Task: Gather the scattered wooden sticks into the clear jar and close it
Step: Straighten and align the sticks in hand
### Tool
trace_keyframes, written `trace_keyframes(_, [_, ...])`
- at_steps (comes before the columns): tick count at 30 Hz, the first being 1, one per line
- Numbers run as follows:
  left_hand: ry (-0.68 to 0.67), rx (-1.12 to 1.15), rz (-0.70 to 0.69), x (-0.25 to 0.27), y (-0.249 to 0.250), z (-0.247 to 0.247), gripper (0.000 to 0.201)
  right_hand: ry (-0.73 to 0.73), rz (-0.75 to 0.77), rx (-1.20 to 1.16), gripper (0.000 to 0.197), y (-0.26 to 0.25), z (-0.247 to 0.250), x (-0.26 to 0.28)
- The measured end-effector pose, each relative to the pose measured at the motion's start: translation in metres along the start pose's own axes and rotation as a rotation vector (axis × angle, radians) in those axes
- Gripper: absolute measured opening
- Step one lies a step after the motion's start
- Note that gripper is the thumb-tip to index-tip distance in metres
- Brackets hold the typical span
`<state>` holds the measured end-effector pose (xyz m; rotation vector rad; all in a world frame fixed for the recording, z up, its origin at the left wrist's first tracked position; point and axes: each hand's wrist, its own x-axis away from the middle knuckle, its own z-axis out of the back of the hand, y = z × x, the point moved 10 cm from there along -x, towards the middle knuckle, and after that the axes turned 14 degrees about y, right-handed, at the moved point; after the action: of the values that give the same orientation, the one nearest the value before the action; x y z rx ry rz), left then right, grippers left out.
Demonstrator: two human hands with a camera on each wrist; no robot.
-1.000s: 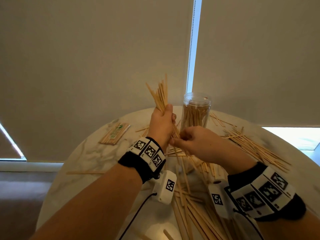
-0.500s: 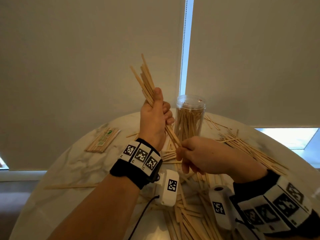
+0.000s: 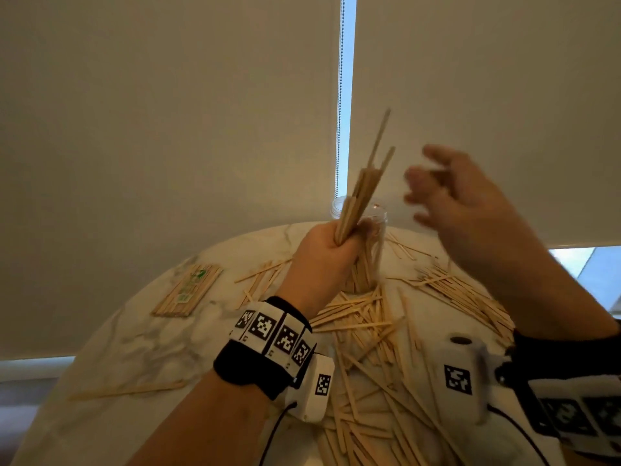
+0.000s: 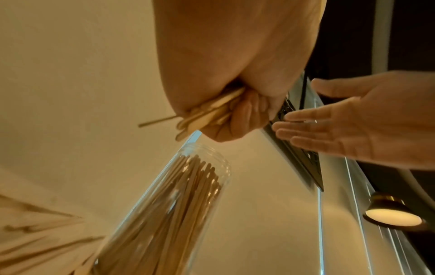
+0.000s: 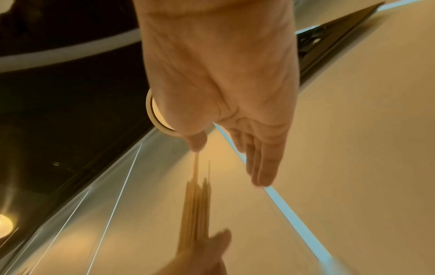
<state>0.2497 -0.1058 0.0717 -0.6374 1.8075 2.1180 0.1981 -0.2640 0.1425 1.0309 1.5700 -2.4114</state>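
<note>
- Gathering is the step in hand: the sticks (image 3: 361, 193) are bunched upright in the left hand (image 3: 322, 253), fingers clenched round their lower part, with two tips poking up past the rest.
- From the left wrist view the bundle's lower ends stick out of the fist just above the mouth of the jar (image 4: 188, 178), which stands right behind that hand, open and already holding many sticks upright.
- Beside the bundle's top the right hand (image 3: 470, 210) hangs in the air, blurred, fingers spread and holding nothing; in its own wrist view the thumb looks close to the tallest tip, though I can't tell whether it touches.
- My guess at the next move: tap or press the tall tips level, then steer the lower ends into the mouth and let the bundle slide down among the ones inside. It calls for a straight aim, since the jar is fairly full.
- Plenty of loose sticks (image 3: 369, 331) lie on the table (image 3: 141, 348) below and to the right of both hands, so the job looks well short of done; no lid shows.
- Left of the left hand lies a packet (image 3: 188, 290) with a green mark on it; its writing is too small to read.
- Square black-and-white codes sit on both wrist bands (image 3: 275, 334); no other writing is legible.
</note>
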Motion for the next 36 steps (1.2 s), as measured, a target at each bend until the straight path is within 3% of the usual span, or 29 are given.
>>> trace_keyframes(3, [-0.061,-0.182,-0.1,0.004,0.007,-0.007,0.04,0.247,0.132,-0.026,0.054,-0.031,0.038,0.002])
trace_keyframes(5, [-0.106,-0.283,-0.148,0.008,0.012,-0.014,0.031,0.323,0.215,0.023,0.055,-0.042,0.043,0.006])
trace_keyframes(7, [-0.115,-0.376,-0.216,0.01,0.018,-0.017,0.026,0.18,0.174,0.086,0.053,-0.034,0.018,0.008])
trace_keyframes(10, [-0.127,-0.484,-0.313,0.009,0.026,-0.018,0.011,-0.192,-0.005,0.135,0.045,-0.006,-0.035,0.022])
trace_keyframes(12, [-0.147,-0.555,-0.319,0.008,0.022,-0.016,0.012,-0.205,-0.04,0.102,0.046,-0.003,-0.037,0.022])
trace_keyframes(15, [-0.151,-0.639,-0.33,0.007,0.02,-0.012,0.01,-0.071,-0.041,0.13,0.046,-0.003,-0.02,0.014])
trace_keyframes(19, [-0.267,-0.795,-0.415,0.015,0.027,-0.031,0.019,-0.335,-0.118,0.135,0.051,0.011,-0.058,0.037])
trace_keyframes(22, [-0.249,-0.819,-0.409,0.014,0.026,-0.027,0.022,-0.279,-0.047,0.248,0.051,0.015,-0.054,0.029])
trace_keyframes(25, [-0.259,-0.877,-0.397,0.016,0.024,-0.026,0.03,-0.165,0.107,0.455,0.034,0.016,-0.044,0.02])
trace_keyframes(27, [-0.295,-0.893,-0.366,0.02,0.024,-0.031,0.035,-0.191,0.131,0.567,0.034,0.024,-0.05,0.022])
trace_keyframes(29, [-0.306,-0.864,-0.319,0.022,0.023,-0.033,0.056,-0.209,0.164,0.637,0.038,0.027,-0.056,0.024])
trace_keyframes(32, [-0.334,-0.796,-0.218,0.022,0.018,-0.03,0.112,-0.237,0.275,0.689,0.039,0.02,-0.065,0.027])
trace_keyframes(36, [-0.34,-0.683,-0.173,0.021,0.022,-0.027,0.12,-0.193,0.344,0.666,0.042,0.014,-0.065,0.027])
